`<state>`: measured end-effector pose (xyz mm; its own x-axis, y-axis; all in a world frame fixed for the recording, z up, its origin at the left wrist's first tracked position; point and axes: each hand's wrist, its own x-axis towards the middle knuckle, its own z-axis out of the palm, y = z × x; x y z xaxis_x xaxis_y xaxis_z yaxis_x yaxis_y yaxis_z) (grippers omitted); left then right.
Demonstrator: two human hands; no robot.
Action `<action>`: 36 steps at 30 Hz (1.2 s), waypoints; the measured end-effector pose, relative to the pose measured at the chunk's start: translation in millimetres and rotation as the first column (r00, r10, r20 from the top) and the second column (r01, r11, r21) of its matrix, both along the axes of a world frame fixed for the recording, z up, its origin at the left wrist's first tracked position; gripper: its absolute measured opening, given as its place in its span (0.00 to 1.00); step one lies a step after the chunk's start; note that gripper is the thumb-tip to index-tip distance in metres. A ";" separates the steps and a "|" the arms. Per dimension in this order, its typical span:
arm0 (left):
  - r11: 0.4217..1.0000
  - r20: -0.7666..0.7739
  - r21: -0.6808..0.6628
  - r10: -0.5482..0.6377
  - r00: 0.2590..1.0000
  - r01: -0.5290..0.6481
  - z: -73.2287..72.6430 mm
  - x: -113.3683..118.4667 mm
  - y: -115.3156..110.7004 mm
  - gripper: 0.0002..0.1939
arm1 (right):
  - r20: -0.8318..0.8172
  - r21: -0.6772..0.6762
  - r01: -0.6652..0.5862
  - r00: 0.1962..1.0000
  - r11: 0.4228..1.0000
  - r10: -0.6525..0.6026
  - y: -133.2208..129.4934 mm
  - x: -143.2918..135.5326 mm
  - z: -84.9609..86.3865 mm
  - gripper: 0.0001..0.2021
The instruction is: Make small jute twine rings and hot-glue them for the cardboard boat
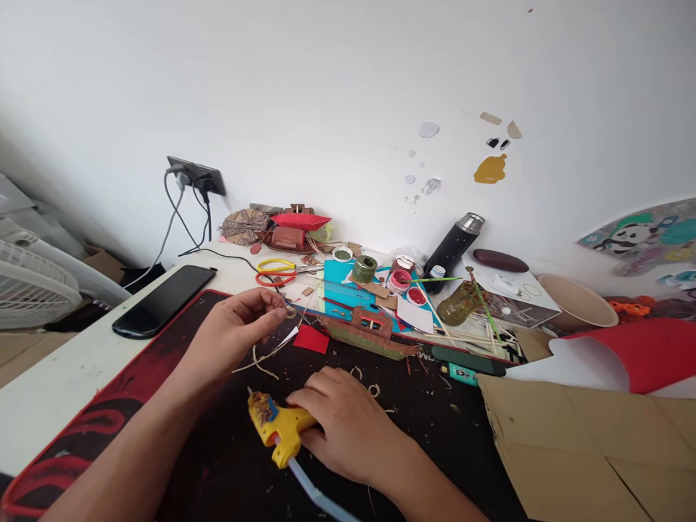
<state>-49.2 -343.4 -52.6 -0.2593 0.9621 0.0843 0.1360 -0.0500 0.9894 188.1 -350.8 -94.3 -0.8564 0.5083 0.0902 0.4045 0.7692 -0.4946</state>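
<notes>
My left hand [233,330] is closed in a pinch on a small twine ring [291,312], just above the dark mat. Below it, loose pieces of twine [264,360] lie near a red paper piece [311,338]. My right hand [348,424] is wrapped round the handle of a yellow hot glue gun [277,424], its nozzle facing up and left. A blue-white glue stick [318,496] trails out of its back. Behind the hands sits a brown and green model boat [375,335]. Two more small rings, one of them a twine ring [374,391], lie beyond my right hand.
Scissors [276,274], paint jars [364,269] and a black flask [454,250] stand or lie along the wall. A phone [163,301] rests at the left, below a wall socket [196,176]. Folded cardboard [587,442] covers the right side.
</notes>
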 end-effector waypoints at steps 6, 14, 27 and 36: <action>0.992 0.116 -0.098 -0.064 0.991 0.075 -4.1 1.6 0.4 0.20 | -0.186 -0.103 -0.013 0.982 0.995 -0.007 5.9 4.7 -0.5 0.12; 0.954 0.103 -0.197 -0.210 0.972 0.227 -6.3 11.8 -2.0 0.20 | -0.592 -0.126 0.330 0.732 0.935 -0.338 13.5 6.5 9.3 0.08; 0.878 0.018 -0.285 -0.396 0.918 0.385 -0.7 28.8 -5.6 0.15 | -0.625 0.056 0.432 0.718 0.900 -0.305 15.5 1.5 3.0 0.04; 0.872 0.008 -0.273 -0.421 0.907 0.407 -4.6 28.9 -8.0 0.14 | -0.598 0.102 0.417 0.751 0.903 -0.279 15.3 1.5 2.9 0.03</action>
<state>-20.3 -351.4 -57.2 0.1651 0.9690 -0.1837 0.2100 0.1474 0.9665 189.6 -335.5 -91.5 -0.3849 0.6688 0.6360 0.3714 0.7431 -0.5567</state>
